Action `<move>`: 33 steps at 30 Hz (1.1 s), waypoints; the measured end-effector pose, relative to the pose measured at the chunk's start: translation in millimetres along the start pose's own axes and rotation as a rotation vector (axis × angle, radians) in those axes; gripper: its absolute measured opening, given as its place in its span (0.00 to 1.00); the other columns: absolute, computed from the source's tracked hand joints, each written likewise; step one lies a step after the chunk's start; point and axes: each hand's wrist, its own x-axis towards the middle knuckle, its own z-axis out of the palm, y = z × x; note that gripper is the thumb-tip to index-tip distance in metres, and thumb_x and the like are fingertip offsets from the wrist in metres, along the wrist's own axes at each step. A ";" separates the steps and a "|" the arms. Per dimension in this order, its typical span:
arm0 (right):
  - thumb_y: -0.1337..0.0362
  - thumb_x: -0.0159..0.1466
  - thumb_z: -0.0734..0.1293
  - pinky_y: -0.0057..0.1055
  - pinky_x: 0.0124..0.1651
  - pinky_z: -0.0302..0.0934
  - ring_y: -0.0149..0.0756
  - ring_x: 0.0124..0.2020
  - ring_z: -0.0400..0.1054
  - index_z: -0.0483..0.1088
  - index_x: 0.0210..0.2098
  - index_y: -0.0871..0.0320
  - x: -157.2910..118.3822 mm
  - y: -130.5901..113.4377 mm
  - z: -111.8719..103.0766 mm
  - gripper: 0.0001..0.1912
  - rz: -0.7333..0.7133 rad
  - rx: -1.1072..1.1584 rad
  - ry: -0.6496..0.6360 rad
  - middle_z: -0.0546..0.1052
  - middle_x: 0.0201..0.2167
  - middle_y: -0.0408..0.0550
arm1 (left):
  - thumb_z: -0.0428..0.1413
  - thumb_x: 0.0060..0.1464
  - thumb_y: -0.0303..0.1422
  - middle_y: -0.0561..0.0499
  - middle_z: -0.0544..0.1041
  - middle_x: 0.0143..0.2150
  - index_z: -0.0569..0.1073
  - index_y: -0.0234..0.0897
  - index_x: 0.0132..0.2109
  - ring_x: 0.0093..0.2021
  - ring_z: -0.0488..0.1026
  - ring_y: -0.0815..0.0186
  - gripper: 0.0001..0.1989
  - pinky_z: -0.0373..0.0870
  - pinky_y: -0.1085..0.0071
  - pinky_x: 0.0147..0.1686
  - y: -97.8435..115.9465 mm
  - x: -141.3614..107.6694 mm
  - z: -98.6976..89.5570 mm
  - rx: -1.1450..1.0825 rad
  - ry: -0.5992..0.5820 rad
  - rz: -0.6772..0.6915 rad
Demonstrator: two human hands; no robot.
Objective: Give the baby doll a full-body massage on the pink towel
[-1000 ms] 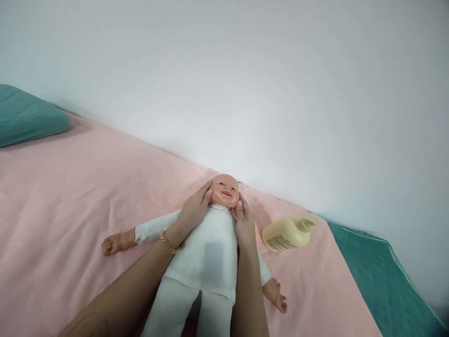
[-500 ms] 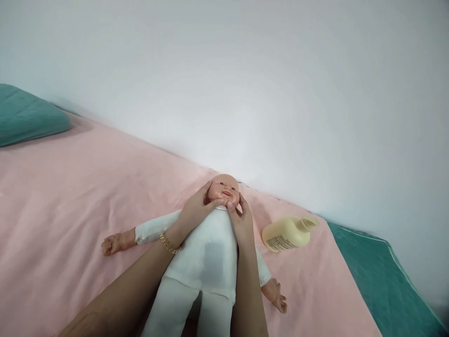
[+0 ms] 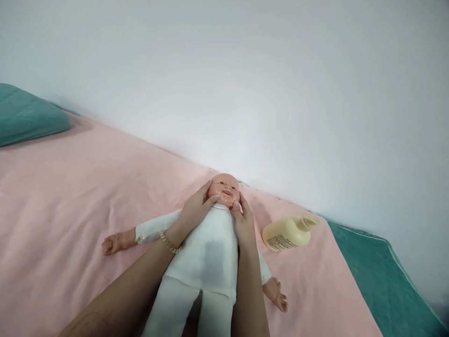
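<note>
A baby doll with a white cloth body and a hard plastic head lies on its back, its arms spread and its head away from me. A grey patch marks the front of its body. My left hand cups the left side of the doll's head, its thumb on the cheek near the chin and its other fingers partly hidden behind the head. On the opposite side, my right hand cups the head in the same way, thumb by the jaw. A beaded bracelet circles my left wrist.
A pale yellow pump bottle stands to the right of the doll on a pink sheet. Green padded fabric lies at the right edge, and a green folded pad at the far left. A white wall rises behind.
Both thumbs have slid apart, outward from the middle of the doll's chin along its jaw. The doll and the bottle stay in place.
</note>
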 end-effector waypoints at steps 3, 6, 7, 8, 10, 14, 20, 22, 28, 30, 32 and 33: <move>0.47 0.64 0.64 0.42 0.61 0.62 0.47 0.62 0.64 0.61 0.64 0.59 2.2 5.2 -1.1 0.35 -0.004 -0.008 0.002 0.68 0.62 0.54 | 0.47 0.63 0.44 0.47 0.64 0.67 0.58 0.41 0.69 0.66 0.62 0.56 0.30 0.58 0.59 0.64 -1.3 0.8 0.1 0.030 0.004 0.017; 0.45 0.65 0.61 0.42 0.59 0.64 0.46 0.60 0.65 0.60 0.65 0.59 5.5 12.5 -0.6 0.35 0.001 0.051 0.001 0.66 0.63 0.55 | 0.45 0.64 0.45 0.48 0.63 0.67 0.58 0.40 0.69 0.66 0.61 0.57 0.30 0.57 0.60 0.65 -1.5 1.1 -0.1 0.032 -0.001 0.033; 0.45 0.65 0.61 0.41 0.58 0.65 0.45 0.60 0.66 0.59 0.65 0.60 6.7 14.9 -0.2 0.36 0.010 0.080 -0.001 0.66 0.63 0.55 | 0.45 0.64 0.45 0.47 0.63 0.68 0.58 0.39 0.69 0.66 0.61 0.57 0.30 0.56 0.61 0.65 -1.4 1.1 -0.2 0.030 -0.001 0.036; 0.44 0.65 0.60 0.41 0.57 0.66 0.45 0.59 0.67 0.59 0.65 0.60 7.9 17.2 0.2 0.36 0.017 0.103 -0.006 0.66 0.63 0.56 | 0.44 0.64 0.45 0.46 0.63 0.68 0.58 0.37 0.69 0.67 0.60 0.57 0.30 0.55 0.61 0.65 -1.4 1.1 -0.2 0.025 0.001 0.036; 0.44 0.66 0.59 0.40 0.56 0.66 0.44 0.59 0.67 0.59 0.65 0.60 9.6 20.5 0.9 0.36 0.013 0.109 -0.016 0.66 0.64 0.56 | 0.42 0.65 0.46 0.44 0.62 0.68 0.59 0.34 0.68 0.68 0.59 0.58 0.31 0.53 0.61 0.66 -1.2 0.7 0.0 0.006 0.012 0.029; 0.47 0.68 0.53 0.42 0.59 0.63 0.43 0.62 0.64 0.57 0.66 0.61 5.3 14.6 1.5 0.34 -0.036 -0.064 -0.001 0.65 0.64 0.57 | 0.40 0.65 0.48 0.45 0.63 0.68 0.61 0.36 0.67 0.67 0.59 0.59 0.31 0.53 0.61 0.66 0.2 -0.4 0.3 -0.040 0.024 0.015; 0.60 0.69 0.53 0.47 0.63 0.58 0.46 0.66 0.57 0.64 0.62 0.56 -26.0 -44.4 -11.1 0.25 -0.199 -0.539 -0.042 0.59 0.68 0.53 | 0.43 0.63 0.50 0.42 0.60 0.69 0.59 0.36 0.68 0.67 0.59 0.56 0.32 0.57 0.60 0.64 6.8 -0.5 -16.5 0.018 0.028 0.006; 0.64 0.68 0.51 0.43 0.67 0.55 0.40 0.66 0.57 0.64 0.62 0.55 -40.0 -66.9 -26.3 0.25 -0.338 -0.535 -0.017 0.64 0.65 0.50 | 0.46 0.62 0.49 0.40 0.67 0.64 0.62 0.36 0.65 0.62 0.67 0.54 0.31 0.63 0.60 0.58 20.2 -5.4 -30.1 0.095 0.111 0.013; 0.74 0.63 0.48 0.46 0.69 0.52 0.36 0.70 0.49 0.64 0.62 0.56 -67.6 -91.2 -87.5 0.31 -0.361 -0.633 0.269 0.64 0.65 0.45 | 0.44 0.61 0.43 0.53 0.71 0.22 0.65 0.38 0.23 0.26 0.69 0.65 0.21 0.66 0.69 0.31 97.2 -32.0 -34.5 0.186 0.034 0.153; 0.77 0.60 0.48 0.47 0.69 0.50 0.36 0.71 0.44 0.61 0.64 0.58 -68.4 -87.7 -98.3 0.35 -0.275 -0.670 0.305 0.62 0.67 0.46 | 0.45 0.60 0.41 0.53 0.71 0.22 0.62 0.38 0.21 0.27 0.69 0.66 0.21 0.67 0.70 0.31 119.3 -28.5 -6.0 0.135 -0.140 0.229; 0.78 0.57 0.48 0.48 0.70 0.48 0.37 0.73 0.39 0.55 0.67 0.60 -67.3 -83.0 -101.0 0.39 -0.191 -0.676 0.313 0.57 0.69 0.47 | 0.45 0.59 0.42 0.52 0.71 0.21 0.61 0.39 0.21 0.25 0.70 0.66 0.20 0.67 0.70 0.29 132.5 -17.0 32.7 0.090 -0.275 0.239; 0.78 0.56 0.48 0.48 0.70 0.48 0.38 0.73 0.36 0.51 0.69 0.60 -66.6 -80.8 -100.2 0.40 -0.162 -0.662 0.316 0.54 0.70 0.48 | 0.45 0.59 0.42 0.52 0.72 0.21 0.63 0.39 0.22 0.25 0.71 0.66 0.20 0.68 0.70 0.29 135.1 -9.9 52.0 0.059 -0.330 0.223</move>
